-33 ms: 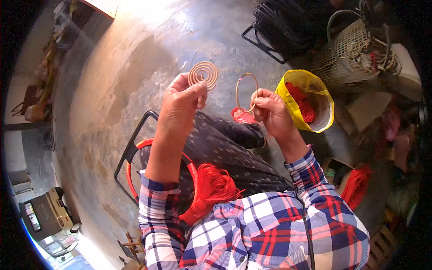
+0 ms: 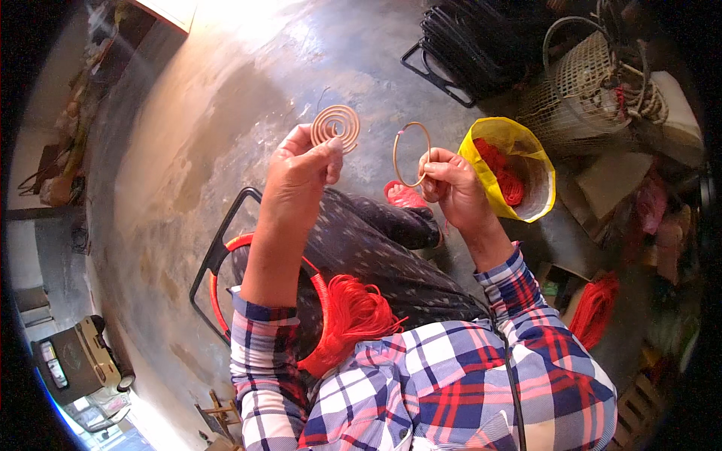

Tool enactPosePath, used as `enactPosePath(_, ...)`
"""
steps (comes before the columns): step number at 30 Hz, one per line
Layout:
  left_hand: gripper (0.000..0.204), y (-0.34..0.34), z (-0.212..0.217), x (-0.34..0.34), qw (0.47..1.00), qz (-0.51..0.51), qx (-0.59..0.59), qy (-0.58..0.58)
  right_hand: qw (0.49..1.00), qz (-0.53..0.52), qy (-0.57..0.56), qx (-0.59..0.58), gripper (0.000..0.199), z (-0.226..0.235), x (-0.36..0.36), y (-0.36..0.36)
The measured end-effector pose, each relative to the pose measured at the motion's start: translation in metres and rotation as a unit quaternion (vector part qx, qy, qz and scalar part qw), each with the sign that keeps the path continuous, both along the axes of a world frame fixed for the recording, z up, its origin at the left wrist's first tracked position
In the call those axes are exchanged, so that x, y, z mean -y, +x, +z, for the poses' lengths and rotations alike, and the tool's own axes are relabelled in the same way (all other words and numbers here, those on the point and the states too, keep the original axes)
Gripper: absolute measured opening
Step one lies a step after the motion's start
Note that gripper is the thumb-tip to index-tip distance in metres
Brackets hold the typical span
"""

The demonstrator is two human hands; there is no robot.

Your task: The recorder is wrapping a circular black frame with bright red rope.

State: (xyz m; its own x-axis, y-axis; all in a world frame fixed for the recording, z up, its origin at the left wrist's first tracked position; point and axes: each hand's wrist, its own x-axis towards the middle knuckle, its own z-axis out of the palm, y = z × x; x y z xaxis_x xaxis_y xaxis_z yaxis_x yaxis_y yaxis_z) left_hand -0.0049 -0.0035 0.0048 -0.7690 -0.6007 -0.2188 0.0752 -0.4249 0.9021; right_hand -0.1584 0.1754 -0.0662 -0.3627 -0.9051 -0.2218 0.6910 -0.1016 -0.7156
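Observation:
In my left hand [image 2: 299, 169] is a flat tan spiral coil [image 2: 335, 124], pinched between thumb and fingers at its lower edge. My right hand [image 2: 457, 184] grips a thin tan ring [image 2: 395, 154] by its right side, with a small pale pink mark near the ring's top. Coil and ring are held up apart from each other, above my knees. Across my lap, under the left forearm, lies a hoop wound with red cord [image 2: 326, 297]. A loose bunch of red cord [image 2: 357, 308] spills from it.
A yellow bag [image 2: 481, 169] holding red cord stands beyond my right hand. Stacked black frames [image 2: 470, 45] and a pale woven basket [image 2: 583, 86] are at the far right. Another red cord bundle [image 2: 596, 308] lies right of me. A black frame [image 2: 201, 282] is by my left arm.

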Motion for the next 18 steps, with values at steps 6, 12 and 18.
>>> enactPosePath(6, 0.017, 0.0, 0.006, -0.005, 1.0, 0.021, 0.02, -0.007, 0.993, -0.031, 0.05, -0.099, 0.011, 0.002, -0.008, -0.021)
enactPosePath(12, 0.02, 0.003, 0.001, -0.004, 1.0, 0.007, -0.003, -0.009, 0.98, -0.055, 0.065, -0.179, 0.011, 0.009, -0.012, -0.069)
enactPosePath(18, 0.021, 0.003, 0.005, -0.014, 1.0, 0.009, -0.005, 0.012, 0.967, -0.104, 0.124, -0.199, 0.008, 0.014, -0.012, -0.135)
